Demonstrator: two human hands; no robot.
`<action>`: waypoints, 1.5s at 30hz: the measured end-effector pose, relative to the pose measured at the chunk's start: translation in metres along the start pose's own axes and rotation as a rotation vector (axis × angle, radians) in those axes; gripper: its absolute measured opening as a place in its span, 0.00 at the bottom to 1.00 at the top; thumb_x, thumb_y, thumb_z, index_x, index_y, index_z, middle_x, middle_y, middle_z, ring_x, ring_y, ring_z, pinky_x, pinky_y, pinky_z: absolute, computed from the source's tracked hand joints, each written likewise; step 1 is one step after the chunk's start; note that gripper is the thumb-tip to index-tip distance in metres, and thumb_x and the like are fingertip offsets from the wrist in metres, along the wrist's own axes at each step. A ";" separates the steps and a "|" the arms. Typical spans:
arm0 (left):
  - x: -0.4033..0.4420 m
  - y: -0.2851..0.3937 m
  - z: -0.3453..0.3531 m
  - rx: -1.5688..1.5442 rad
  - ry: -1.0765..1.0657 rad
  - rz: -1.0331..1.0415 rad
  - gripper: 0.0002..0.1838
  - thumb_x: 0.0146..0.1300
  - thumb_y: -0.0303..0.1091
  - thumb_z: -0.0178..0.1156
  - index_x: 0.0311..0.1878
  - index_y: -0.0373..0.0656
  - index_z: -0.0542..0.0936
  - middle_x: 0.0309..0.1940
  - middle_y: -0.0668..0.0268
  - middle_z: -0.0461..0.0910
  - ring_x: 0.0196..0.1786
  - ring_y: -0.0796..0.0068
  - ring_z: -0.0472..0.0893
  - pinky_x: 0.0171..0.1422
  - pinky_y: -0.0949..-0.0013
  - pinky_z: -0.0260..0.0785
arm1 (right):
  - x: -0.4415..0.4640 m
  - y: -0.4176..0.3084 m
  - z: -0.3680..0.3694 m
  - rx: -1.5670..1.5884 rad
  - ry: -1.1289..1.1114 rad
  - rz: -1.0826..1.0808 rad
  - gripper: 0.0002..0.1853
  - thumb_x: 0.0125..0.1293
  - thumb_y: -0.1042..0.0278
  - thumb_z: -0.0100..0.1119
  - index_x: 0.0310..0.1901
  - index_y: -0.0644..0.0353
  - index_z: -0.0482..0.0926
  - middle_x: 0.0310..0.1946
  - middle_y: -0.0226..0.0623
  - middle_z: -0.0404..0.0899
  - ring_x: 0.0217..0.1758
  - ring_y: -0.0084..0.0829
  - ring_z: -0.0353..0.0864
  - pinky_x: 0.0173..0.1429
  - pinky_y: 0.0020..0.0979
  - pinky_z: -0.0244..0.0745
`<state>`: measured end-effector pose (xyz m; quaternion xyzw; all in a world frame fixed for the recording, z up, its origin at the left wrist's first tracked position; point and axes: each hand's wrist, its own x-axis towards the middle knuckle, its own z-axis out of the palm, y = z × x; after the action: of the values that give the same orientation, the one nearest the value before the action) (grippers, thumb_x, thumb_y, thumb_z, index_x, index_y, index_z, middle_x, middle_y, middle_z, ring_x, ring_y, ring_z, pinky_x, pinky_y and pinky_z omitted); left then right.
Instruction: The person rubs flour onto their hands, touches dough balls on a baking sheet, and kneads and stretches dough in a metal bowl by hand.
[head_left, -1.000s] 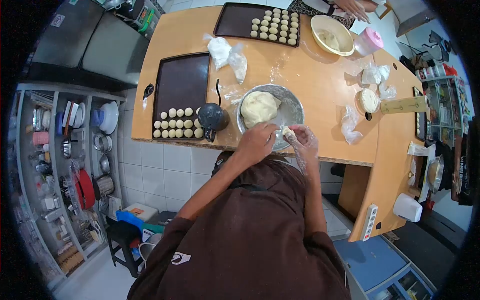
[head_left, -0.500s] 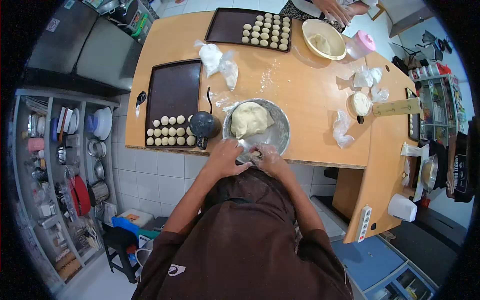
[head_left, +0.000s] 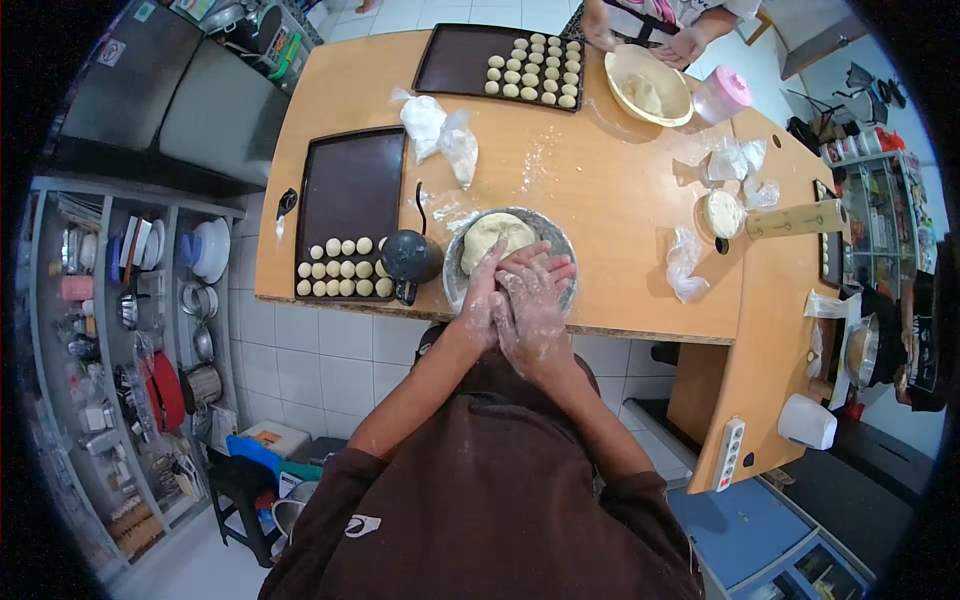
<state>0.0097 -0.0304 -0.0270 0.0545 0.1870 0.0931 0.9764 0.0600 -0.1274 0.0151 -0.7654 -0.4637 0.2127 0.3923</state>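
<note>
Over the round silver metal bowl of pale rounded dough, the floury right hand overlaps the left hand, anything between hidden.

Light-wood table, white-dusted. Dark tray at left, second tray along far edge. Black kettle beside metal bowl, near edge. Yellow bowl, pink-lidded container far right.

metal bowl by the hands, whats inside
The metal bowl holds a lump of pale dough. The left hand and right hand cover much of the bowl's near side, so anything there is hidden.
</note>
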 end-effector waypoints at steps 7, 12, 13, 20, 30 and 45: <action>0.003 -0.004 0.027 0.182 0.038 0.095 0.30 0.78 0.51 0.37 0.69 0.37 0.65 0.66 0.58 0.71 0.67 0.66 0.71 0.75 0.63 0.61 | 0.016 -0.001 -0.009 -0.265 0.354 -0.262 0.30 0.69 0.52 0.54 0.65 0.64 0.70 0.71 0.61 0.60 0.77 0.58 0.54 0.77 0.59 0.44; -0.005 -0.021 0.038 0.291 0.119 0.007 0.29 0.79 0.51 0.36 0.70 0.39 0.66 0.65 0.62 0.72 0.65 0.69 0.73 0.72 0.64 0.63 | 0.042 0.003 -0.034 -0.320 0.204 -0.376 0.40 0.72 0.33 0.28 0.71 0.59 0.65 0.76 0.57 0.49 0.81 0.61 0.35 0.77 0.63 0.22; -0.014 -0.024 0.045 0.324 0.145 0.009 0.29 0.79 0.51 0.36 0.70 0.39 0.66 0.65 0.62 0.73 0.65 0.69 0.73 0.72 0.63 0.64 | 0.047 0.003 -0.038 -0.328 0.189 -0.402 0.42 0.72 0.32 0.25 0.71 0.59 0.65 0.76 0.56 0.49 0.81 0.60 0.36 0.77 0.62 0.22; -0.018 0.003 0.056 0.258 -0.033 0.094 0.42 0.72 0.66 0.38 0.74 0.38 0.58 0.70 0.55 0.66 0.71 0.61 0.68 0.74 0.59 0.61 | 0.043 0.013 -0.012 -0.178 0.266 -0.414 0.39 0.74 0.37 0.28 0.71 0.63 0.64 0.75 0.54 0.54 0.80 0.59 0.44 0.77 0.64 0.32; -0.025 0.003 0.056 0.427 0.048 -0.014 0.43 0.74 0.62 0.35 0.78 0.37 0.47 0.78 0.55 0.49 0.79 0.65 0.54 0.80 0.67 0.48 | 0.054 0.009 -0.033 -0.309 0.201 -0.364 0.40 0.75 0.38 0.23 0.72 0.67 0.60 0.76 0.52 0.54 0.81 0.52 0.47 0.81 0.54 0.32; -0.020 0.011 0.055 0.256 -0.133 0.113 0.39 0.74 0.59 0.35 0.79 0.42 0.46 0.80 0.57 0.41 0.81 0.63 0.46 0.82 0.63 0.37 | 0.018 -0.026 -0.007 -0.165 -0.074 -0.740 0.34 0.76 0.49 0.30 0.73 0.67 0.56 0.78 0.49 0.47 0.83 0.48 0.37 0.81 0.55 0.29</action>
<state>0.0108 -0.0276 0.0325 0.1951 0.1289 0.1197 0.9649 0.0598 -0.1074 0.0408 -0.5670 -0.7381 0.0460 0.3628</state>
